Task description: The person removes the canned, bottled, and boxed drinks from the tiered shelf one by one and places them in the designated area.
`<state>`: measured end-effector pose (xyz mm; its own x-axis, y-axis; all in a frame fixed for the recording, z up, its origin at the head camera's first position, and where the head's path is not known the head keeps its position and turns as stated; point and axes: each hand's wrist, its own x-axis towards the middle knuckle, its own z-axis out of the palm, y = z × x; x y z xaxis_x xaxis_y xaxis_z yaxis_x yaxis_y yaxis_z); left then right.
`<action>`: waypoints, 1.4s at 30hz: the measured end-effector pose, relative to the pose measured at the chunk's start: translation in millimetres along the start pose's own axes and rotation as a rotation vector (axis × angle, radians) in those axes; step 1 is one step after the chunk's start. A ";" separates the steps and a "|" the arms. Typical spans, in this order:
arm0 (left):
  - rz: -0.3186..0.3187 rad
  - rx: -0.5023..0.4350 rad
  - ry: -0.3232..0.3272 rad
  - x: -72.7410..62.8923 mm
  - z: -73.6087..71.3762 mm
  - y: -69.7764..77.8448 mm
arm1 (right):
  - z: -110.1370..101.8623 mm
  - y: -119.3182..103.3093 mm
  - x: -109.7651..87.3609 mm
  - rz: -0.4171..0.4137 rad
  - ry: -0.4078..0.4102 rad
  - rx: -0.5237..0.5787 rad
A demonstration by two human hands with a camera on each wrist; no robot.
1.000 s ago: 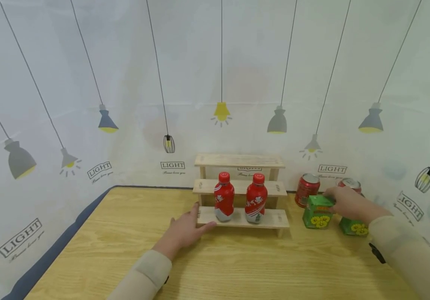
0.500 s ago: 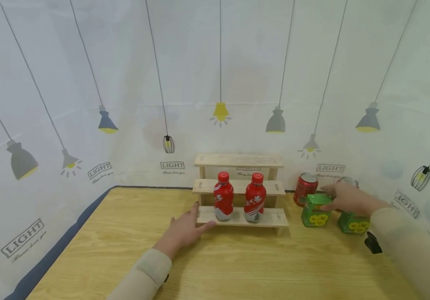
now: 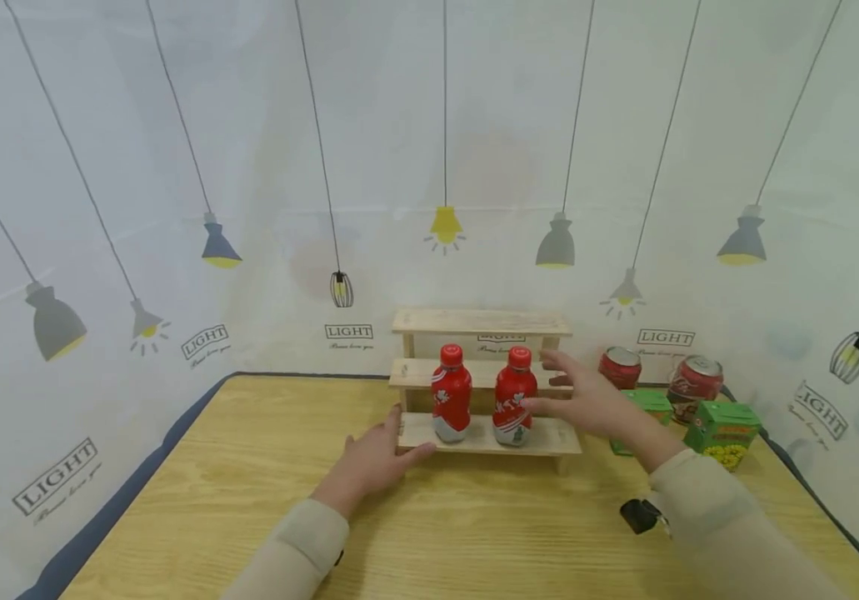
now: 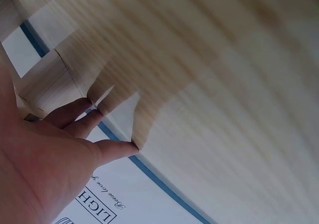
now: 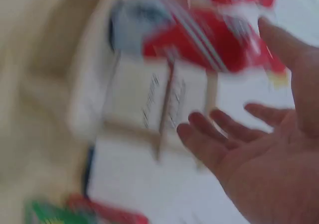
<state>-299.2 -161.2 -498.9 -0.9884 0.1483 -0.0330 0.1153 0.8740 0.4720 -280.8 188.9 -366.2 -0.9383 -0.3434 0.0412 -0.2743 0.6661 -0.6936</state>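
A small wooden three-step rack stands at the back of the table, with two red bottles on its lowest step. My left hand rests at the rack's left end, fingers stretched; in the left wrist view the fingertips of that hand touch the wooden tabletop. Beside the right-hand bottle my right hand is spread, its thumb overlapping the bottle in the head view. The right wrist view, blurred, shows the right hand with parted fingers near the bottle. The left-hand bottle stands apart from both hands.
To the right of the rack are two red cans, one can behind my right hand and another can farther right. Two green cartons stand in front, the nearer carton beside my right sleeve. A printed cloth hangs behind the table.
My right hand has left the green carton and moved left to the right-hand bottle. The right green carton now stands turned at an angle. My left hand stays in place.
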 end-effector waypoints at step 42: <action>-0.011 -0.027 -0.004 -7.3 -3.0 7.8 | 79.6 32.0 -71.5 0.290 0.468 0.196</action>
<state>-291.4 -156.9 -492.4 -0.9892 0.1404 -0.0417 0.1015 0.8627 0.4954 -205.7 182.1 -448.6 -0.9747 0.1935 0.1122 0.0100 0.5387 -0.8425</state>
